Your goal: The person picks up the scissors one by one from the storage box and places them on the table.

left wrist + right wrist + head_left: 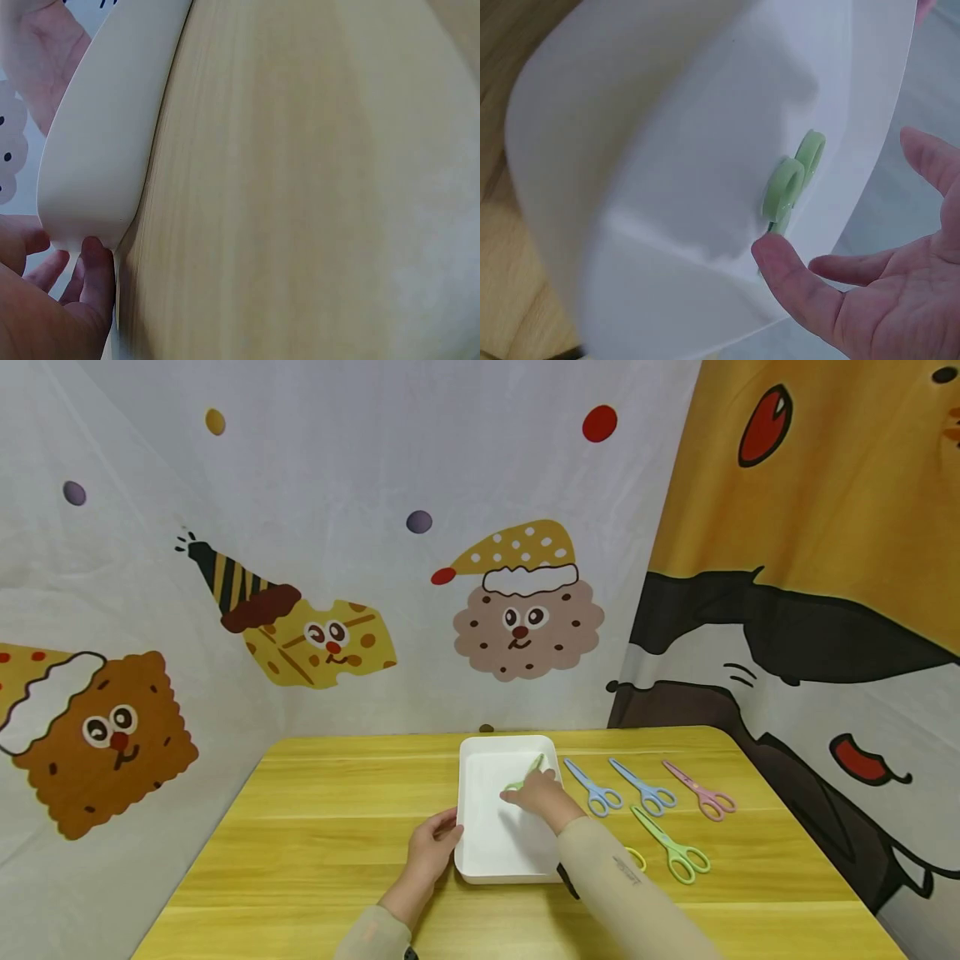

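A white tray stands on the wooden table. Light green scissors lie inside it, towards its far right part; in the head view their handles are partly covered by my right hand. The right wrist view has that hand over the tray's edge, fingers apart and loosely extended, one fingertip right by the scissors. My left hand holds the tray's left side, its thumb and fingers around the wall, as the left wrist view also displays.
Right of the tray lie two blue scissors, pink scissors and another green pair. A yellow handle loop peeks out beside my right sleeve. A cartoon-printed curtain hangs behind the table.
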Action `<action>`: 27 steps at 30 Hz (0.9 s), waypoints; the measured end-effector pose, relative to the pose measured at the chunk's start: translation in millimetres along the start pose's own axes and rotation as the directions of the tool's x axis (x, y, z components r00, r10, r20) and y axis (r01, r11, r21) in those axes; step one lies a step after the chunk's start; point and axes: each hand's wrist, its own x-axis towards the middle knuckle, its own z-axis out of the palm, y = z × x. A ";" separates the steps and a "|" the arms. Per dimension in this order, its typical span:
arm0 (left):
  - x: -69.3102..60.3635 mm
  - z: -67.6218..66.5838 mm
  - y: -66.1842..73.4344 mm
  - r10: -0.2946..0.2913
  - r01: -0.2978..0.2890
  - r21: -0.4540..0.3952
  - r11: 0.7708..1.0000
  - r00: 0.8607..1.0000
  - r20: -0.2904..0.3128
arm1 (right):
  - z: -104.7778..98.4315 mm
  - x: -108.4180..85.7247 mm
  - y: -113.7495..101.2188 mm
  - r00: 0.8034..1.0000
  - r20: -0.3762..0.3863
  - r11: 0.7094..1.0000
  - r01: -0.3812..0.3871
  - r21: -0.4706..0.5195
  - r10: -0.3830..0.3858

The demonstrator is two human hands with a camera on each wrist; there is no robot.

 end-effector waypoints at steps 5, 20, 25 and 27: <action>-0.4 -0.6 1.2 0.003 -0.003 0.005 1.000 1.000 0.000 | 0.1 4.1 -0.9 1.000 0.020 1.000 -0.023 -0.012 0.023; 0.6 -0.7 0.9 -0.006 0.006 -0.016 1.000 1.000 -0.007 | 3.0 9.6 -3.1 1.000 -0.018 0.999 -0.022 -0.028 0.022; 0.6 0.3 -0.1 -0.013 0.013 -0.022 1.000 1.000 -0.006 | 9.8 12.5 -2.7 0.997 -0.054 0.998 -0.055 -0.010 0.054; 0.5 0.2 -0.5 -0.006 0.006 -0.017 1.000 1.000 -0.004 | 11.9 13.0 -2.6 0.996 -0.063 0.998 -0.069 0.005 0.069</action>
